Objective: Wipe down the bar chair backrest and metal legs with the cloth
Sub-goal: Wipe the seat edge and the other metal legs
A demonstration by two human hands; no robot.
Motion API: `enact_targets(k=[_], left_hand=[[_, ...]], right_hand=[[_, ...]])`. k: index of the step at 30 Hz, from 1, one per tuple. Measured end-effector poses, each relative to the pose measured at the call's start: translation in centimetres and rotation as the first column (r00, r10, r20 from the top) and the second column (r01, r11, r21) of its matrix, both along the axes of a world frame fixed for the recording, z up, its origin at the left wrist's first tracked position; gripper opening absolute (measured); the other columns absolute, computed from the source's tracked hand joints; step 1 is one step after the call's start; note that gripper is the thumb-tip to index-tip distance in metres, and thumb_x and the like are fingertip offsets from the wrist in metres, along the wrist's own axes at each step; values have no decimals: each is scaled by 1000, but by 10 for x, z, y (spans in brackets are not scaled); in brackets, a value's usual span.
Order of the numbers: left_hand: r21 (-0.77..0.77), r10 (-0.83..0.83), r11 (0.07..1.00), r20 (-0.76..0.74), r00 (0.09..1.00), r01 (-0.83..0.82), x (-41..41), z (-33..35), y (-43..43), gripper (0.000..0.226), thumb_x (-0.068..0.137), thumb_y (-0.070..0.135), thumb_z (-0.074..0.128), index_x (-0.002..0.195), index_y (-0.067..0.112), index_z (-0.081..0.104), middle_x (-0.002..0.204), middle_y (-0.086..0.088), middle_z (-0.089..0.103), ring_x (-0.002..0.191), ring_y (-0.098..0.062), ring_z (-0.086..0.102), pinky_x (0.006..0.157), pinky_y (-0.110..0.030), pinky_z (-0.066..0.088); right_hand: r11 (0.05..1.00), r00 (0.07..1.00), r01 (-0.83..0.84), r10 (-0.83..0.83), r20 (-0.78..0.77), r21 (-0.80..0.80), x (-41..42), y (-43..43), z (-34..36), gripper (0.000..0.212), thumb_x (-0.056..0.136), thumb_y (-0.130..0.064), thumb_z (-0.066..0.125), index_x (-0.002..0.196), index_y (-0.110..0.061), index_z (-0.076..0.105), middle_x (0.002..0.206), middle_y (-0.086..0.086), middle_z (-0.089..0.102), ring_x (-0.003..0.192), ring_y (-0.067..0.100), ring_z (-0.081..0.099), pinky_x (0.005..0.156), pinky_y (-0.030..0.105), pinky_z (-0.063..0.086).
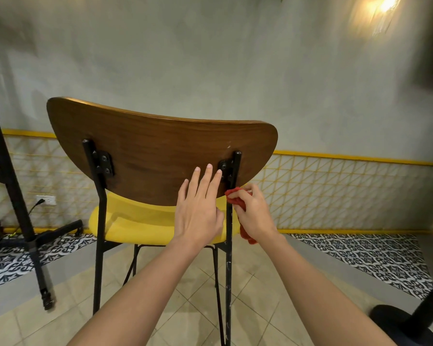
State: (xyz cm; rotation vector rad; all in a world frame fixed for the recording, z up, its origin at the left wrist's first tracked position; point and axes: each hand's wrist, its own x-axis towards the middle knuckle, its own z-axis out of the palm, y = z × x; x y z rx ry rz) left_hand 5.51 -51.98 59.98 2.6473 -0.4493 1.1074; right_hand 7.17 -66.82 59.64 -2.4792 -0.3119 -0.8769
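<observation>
**Head view: cloth on the right rear upright, backrest braced**

Right hand [254, 213]: fingers curled round a bunched red cloth [236, 199], pinching it against the outer side of the black metal right rear leg [228, 258], just below the lower edge of the backrest. A tail of the cloth hangs under the wrist.

Left hand [200, 208]: released, holding nothing. The fingers are straight and spread, laid flat on the rear face of the wooden backrest [148, 146] beside the right mounting bracket [224, 168].

Finding: the step in hand appears to be the leg wipe, started at the top of the tube.

Recommendations:
- Wrap the cloth fully round the tube so one downward pass covers all sides. At present it bears on one side only.
- Hold the left palm firm on the wood so the chair neither rocks nor slides on the tiled floor [273, 270].
- Work over the pale scuffs [227, 267] lower on this leg with extra pressure. Whether they are dirt or chipped paint cannot be told.
- Dab round the bracket bolts, where grime likely collects.

Outstanding, by judgement: the left rear leg [99, 233], the front legs under the yellow seat [135, 221], and a small white mark [228, 146] on the backrest.

Surroundings: a black table stand [15, 196] is at left and a black pedestal base [395, 318] at right, both well apart from the chair.
</observation>
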Motion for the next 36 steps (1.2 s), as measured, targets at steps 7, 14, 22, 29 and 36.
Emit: enact_targets(k=[7,14,22,29,36], left_hand=[[-17,-4,1000,12,1000,4,-5,13,-4,80,80,26,57,149,20,18,157,-4,19,145,-24,14,114,-42,21],[-17,-8,1000,-34,999,8,-3,8,3,78,82,25,56,150,19,17,158,-4,15,146,-24,11,114,-41,20],[27,-17,999,-20,1000,18,0,-4,-4,79,77,27,62,147,17,27,155,-7,25,143,-27,21,111,-41,28],[3,-39,999,-64,997,39,4,-13,6,69,83,29,59,145,17,32,154,-7,27,143,-25,22,110,-40,30],[13,-76,997,-16,997,77,3,-19,11,63,79,24,66,137,14,45,145,-10,44,136,-29,37,101,-42,40]], right_hand=[[961,968,-53,-19,252,273,-3,5,44,19,86,-12,63,102,-21,66,108,-12,49,99,-1,44,80,0,31],[977,992,-45,19,125,208,1,7,51,18,84,-4,64,95,-18,68,101,-9,53,92,2,48,75,-3,31],[965,992,-37,4,126,259,-2,7,31,19,87,-10,61,103,-20,67,109,-7,55,96,-1,48,80,0,31],[978,996,-13,31,-81,210,4,10,-3,37,78,-2,63,109,-22,60,111,-6,51,102,13,51,84,26,46],[965,998,12,5,-65,263,4,4,-14,30,85,-7,56,110,-23,60,108,-8,50,99,7,48,83,20,38]])
